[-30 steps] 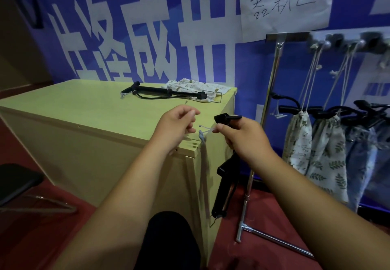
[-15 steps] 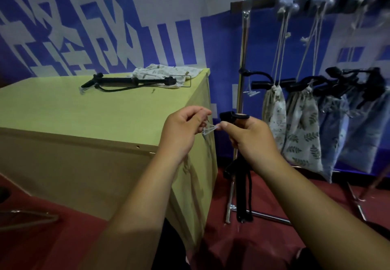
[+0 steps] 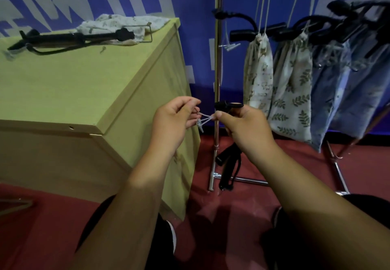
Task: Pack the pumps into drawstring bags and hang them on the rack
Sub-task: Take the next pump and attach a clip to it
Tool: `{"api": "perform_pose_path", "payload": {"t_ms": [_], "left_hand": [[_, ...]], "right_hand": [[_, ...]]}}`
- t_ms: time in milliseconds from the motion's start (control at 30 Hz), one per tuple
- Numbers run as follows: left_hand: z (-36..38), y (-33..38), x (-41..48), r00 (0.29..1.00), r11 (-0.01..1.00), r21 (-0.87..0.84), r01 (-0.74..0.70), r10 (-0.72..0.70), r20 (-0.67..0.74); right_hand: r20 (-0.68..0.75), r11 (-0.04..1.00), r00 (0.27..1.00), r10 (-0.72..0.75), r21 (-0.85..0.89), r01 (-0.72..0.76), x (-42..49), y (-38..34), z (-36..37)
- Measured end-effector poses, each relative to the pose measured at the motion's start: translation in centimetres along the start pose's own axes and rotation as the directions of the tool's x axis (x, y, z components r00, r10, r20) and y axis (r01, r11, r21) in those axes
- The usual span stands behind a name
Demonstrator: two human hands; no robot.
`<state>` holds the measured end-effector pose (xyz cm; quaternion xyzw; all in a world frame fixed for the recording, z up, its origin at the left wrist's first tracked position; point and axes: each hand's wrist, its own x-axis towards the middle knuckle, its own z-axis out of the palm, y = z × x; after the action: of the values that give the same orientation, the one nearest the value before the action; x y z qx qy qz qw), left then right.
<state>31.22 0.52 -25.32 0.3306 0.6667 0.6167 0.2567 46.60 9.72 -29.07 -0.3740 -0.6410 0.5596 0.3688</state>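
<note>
My right hand (image 3: pixel 244 128) grips a black pump (image 3: pixel 229 164) just under its handle, and the pump's body and hose hang down toward the floor. From its thumb and forefinger a thin white plastic tie (image 3: pixel 203 120) stretches to my left hand (image 3: pixel 175 122), which pinches the other end. Both hands hover beside the table's right corner, in front of the rack pole (image 3: pixel 217 75). A second black pump (image 3: pixel 71 37) lies at the back of the yellow-green table (image 3: pixel 73 84), partly on a folded patterned drawstring bag (image 3: pixel 124 24).
Several filled drawstring bags hang from the rack at right: a cream one (image 3: pixel 257 73), a leaf-print one (image 3: pixel 293 92) and blue ones (image 3: pixel 350 92), with black pump handles sticking out. The rack's metal feet (image 3: pixel 337 170) lie on the red floor. A blue banner covers the wall.
The view has swung right and down toward the rack. Both hands have moved off the table's corner, still holding the white tie between them. The pump still hangs from my right hand.
</note>
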Motion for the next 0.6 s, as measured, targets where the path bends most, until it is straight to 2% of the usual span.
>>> {"api": "perform_pose_path", "payload": {"t_ms": [200, 333, 433, 600], "left_hand": [[0.0, -2.4, 1.5, 0.999, 0.999, 0.041, 0.010, -0.012, 0.050], [-0.5, -4.0, 2.2, 0.989, 0.998, 0.043, 0.056, -0.061, 0.131], [-0.6, -4.6, 2.4, 0.974, 0.986, -0.024, 0.164, -0.158, 0.163], [-1.0, -5.0, 2.4, 0.915, 0.911, -0.187, 0.369, -0.320, 0.246]], "right_hand": [[-0.007, 0.996, 0.999, 0.034, -0.083, -0.035, 1.2, 1.3, 0.5], [-0.012, 0.989, 1.000, 0.018, -0.146, -0.019, 1.3, 1.6, 0.9], [-0.020, 0.991, 1.000, 0.009, -0.135, -0.012, 1.6, 1.9, 1.2], [-0.023, 0.990, 1.000, -0.009, -0.142, 0.006, 1.8, 2.5, 1.5]]}}
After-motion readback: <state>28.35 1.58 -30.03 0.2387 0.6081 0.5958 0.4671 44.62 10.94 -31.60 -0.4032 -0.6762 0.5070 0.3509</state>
